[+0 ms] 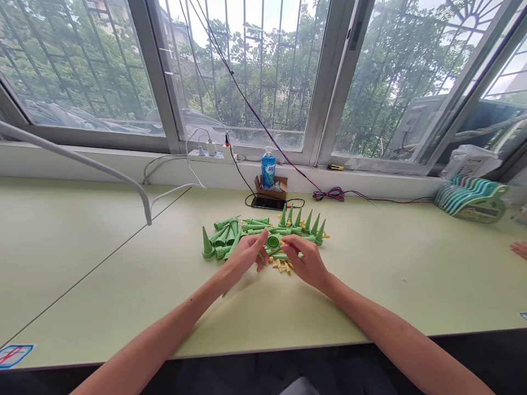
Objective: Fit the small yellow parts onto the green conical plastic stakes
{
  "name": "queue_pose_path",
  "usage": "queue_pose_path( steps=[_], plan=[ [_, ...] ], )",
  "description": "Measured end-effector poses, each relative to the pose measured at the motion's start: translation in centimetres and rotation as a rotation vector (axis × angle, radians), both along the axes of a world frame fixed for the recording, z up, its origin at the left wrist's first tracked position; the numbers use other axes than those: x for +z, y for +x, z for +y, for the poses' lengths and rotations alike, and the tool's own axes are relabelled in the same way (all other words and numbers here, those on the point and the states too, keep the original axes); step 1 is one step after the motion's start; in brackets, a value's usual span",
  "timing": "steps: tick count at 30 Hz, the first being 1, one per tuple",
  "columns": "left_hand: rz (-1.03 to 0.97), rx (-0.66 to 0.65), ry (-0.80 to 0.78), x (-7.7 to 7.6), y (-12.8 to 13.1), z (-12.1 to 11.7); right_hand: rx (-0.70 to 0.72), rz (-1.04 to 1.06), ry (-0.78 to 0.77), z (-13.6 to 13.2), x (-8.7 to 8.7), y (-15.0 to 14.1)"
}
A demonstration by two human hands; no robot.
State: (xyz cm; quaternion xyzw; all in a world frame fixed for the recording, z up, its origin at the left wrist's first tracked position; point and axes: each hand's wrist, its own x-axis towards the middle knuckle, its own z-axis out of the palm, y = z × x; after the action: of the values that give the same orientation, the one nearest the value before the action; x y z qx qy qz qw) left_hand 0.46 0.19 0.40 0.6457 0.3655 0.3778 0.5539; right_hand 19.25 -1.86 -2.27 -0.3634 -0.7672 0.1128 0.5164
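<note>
Between my hands a green cone-shaped plastic spike (273,242) shows its round open end, with the rest of it hidden. My left hand (248,253) is closed around its side, thumb on top and fingers curled below. At the right of that opening, my right hand (305,260) pinches a small yellow plastic piece (282,244), mostly covered by the fingertips. Several more green spikes (224,236) lie in a pile behind and left of my left hand. Upright green spikes (308,221) stand at the back right, and loose yellow pieces (283,266) lie just below my hands.
Behind the pile lies a phone (268,203) on a cable, beside a small cardboard box (281,188) with a blue bottle (268,169). Green hangers (473,200) stand at the right. A white curved tube (123,178) overhangs the left table. Another person's hand (519,249) rests at the right edge.
</note>
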Motion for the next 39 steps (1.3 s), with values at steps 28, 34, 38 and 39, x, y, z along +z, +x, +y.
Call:
queue_pose_path(
  steps=[28, 34, 38, 39],
  plan=[
    [0.122, -0.009, 0.330, -0.7, -0.2, -0.3, -0.076, 0.025, -0.079, 0.5, -0.4, 0.0],
    [0.198, 0.036, 0.507, -1.5, 0.0, 0.0, -0.078, 0.017, -0.100, 0.6, -0.5, -0.1],
    [0.238, 0.058, 0.583, -1.4, 0.0, 0.0, -0.073, 0.019, -0.094, 0.5, -0.4, -0.1],
    [0.245, 0.062, 0.597, -1.3, 0.0, -0.1, -0.075, 0.019, -0.091, 0.5, -0.4, -0.2]
  ],
)
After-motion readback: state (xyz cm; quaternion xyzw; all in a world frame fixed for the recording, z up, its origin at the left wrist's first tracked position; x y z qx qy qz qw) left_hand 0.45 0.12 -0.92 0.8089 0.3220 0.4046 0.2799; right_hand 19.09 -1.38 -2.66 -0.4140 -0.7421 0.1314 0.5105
